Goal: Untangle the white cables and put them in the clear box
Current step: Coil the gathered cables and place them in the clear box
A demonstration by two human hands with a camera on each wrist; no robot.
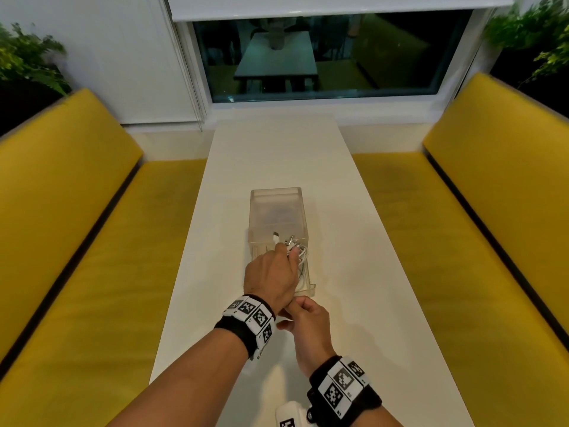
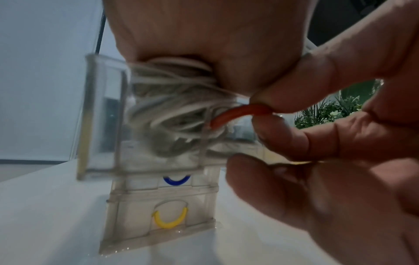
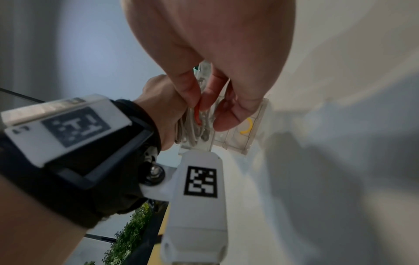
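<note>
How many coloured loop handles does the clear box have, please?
3: red loop on the open top drawer, pinched by the right hand; blue loop on the middle drawer; yellow loop on the bottom drawer.

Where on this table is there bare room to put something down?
The far stretch of the table between the clear box and the window is bare, as are the strips on either side of the box. It is crowded at the box's near end, where the left hand holds white cables and the right hand pinches a red loop.

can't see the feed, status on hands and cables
Left hand grips cables over the open top drawer of the box. Right hand pinches the drawer's red handle. Nothing in the way.
</note>
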